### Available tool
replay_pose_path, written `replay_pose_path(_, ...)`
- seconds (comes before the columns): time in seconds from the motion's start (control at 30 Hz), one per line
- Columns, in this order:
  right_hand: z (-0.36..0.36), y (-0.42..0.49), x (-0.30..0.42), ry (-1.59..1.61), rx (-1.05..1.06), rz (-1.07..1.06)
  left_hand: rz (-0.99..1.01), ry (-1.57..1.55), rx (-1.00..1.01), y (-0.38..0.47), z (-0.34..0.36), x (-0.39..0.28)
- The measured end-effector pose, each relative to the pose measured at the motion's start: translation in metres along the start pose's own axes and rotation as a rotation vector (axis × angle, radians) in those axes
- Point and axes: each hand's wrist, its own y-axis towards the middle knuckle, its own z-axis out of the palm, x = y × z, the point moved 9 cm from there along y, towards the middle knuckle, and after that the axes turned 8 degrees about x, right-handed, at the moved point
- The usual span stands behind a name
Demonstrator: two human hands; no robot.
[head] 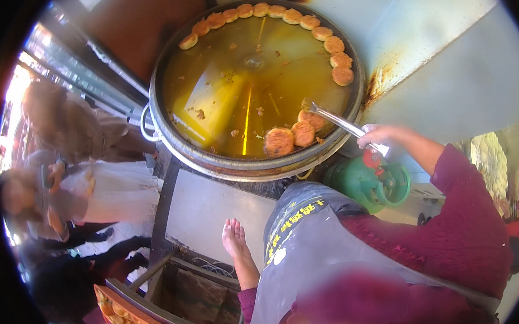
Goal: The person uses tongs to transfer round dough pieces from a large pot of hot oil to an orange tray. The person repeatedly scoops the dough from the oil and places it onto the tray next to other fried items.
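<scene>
My right hand (379, 137) grips a pair of metal tongs (339, 122) at their near end. The tips reach over the oil at the right side of a wide round pan (259, 164), close to a browned round cake (312, 119). Two more cakes, one nearer (303, 133) and one larger-looking (279, 141), sit beside it along the front rim. Several golden cakes (292, 16) line the back and right edge in an arc. Yellow frying oil (219, 84) with loose brown crumbs fills the middle. My left hand (235, 237) is held low before my apron, fingers extended, holding nothing.
A green gas cylinder (354, 183) with a red valve stands under the pan's right side. Metal wall panels (450, 74) rise at the right. Orange trays of food (129, 321) lie at lower left. Several people (83, 128) stand beyond the left counter edge.
</scene>
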Motion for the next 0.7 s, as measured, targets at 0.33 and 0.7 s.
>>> replay_pose_path(0.33, 0.018, 0.014, 0.06, -0.172, 0.236, -0.198, -0.004, -0.102, -0.135, -0.014, -0.044, 0.006)
replay_pose_path(0.7, 0.096, 0.117, 0.141, -0.263, 0.588, -0.247, 0.016, -0.163, -0.266, -0.043, -0.034, 0.012)
